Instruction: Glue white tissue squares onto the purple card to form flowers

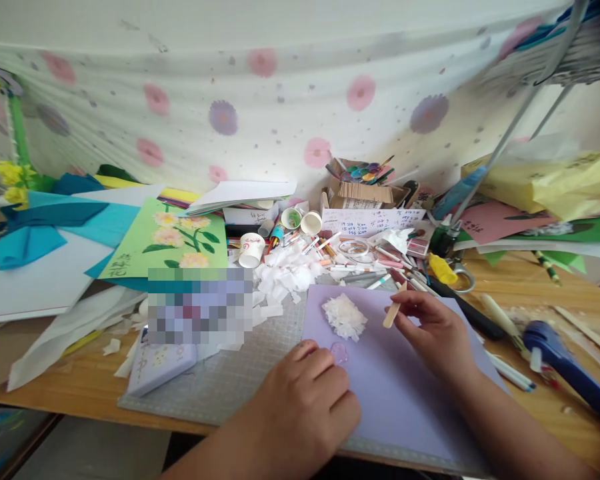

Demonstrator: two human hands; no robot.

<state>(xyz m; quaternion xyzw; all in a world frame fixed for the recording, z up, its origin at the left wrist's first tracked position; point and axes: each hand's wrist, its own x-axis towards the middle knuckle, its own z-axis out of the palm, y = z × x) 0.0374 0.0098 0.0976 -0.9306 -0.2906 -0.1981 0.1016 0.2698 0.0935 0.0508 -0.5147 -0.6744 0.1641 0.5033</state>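
Observation:
A purple sheet of paper [400, 400] lies on a grey cutting mat [180, 400]. On the sheet sits a ruffled cluster of white paper petals [344, 317], with a shiny, glue-like patch [339, 353] just below it. My right hand [433, 333] pinches a wooden craft stick [392, 314] between thumb and fingers, above the sheet to the right of the petals. My left hand [310, 400] is closed, knuckles up, over the sheet's left edge beside the patch. Its fingertips are hidden, so anything in them cannot be made out.
White paper scraps [285, 273], markers and paper cups [252, 250] crowd the back. At left are a green flower picture [173, 240] and a lilac box [163, 367], partly pixelated above. A blue-handled tool [570, 367], probably a glue gun, and scissors [464, 280] lie at right.

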